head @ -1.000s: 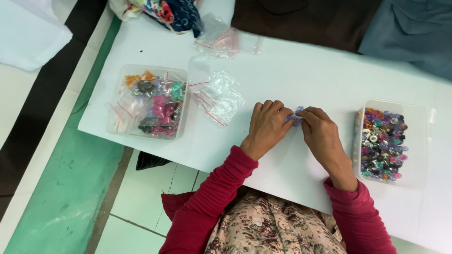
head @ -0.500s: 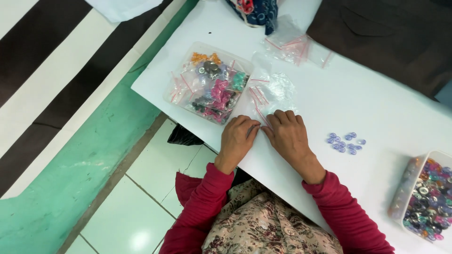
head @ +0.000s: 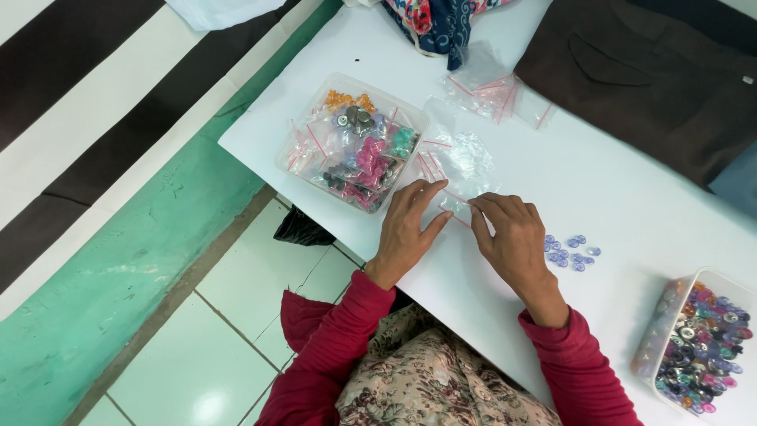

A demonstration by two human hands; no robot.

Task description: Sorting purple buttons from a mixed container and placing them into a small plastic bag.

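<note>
A small clear zip bag [head: 456, 207] lies flat on the white table [head: 631, 197], at the near edge of a loose pile of clear bags [head: 461, 154]. The left hand [head: 406, 229] rests palm down, fingers extended and slightly spread, tips pressing the bag's left end. The right hand [head: 512, 241] is palm down, fingers curled, thumb and forefinger pinching the bag's right end. Just right of it lies a cluster of pale blue buttons [head: 572, 251]. Button-filled plastic tubs stand far left [head: 352, 142] and near right [head: 698, 347].

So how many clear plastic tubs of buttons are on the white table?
2: one clear plastic tub beyond the left hand, another at the table's right edge, partly cropped.
</note>
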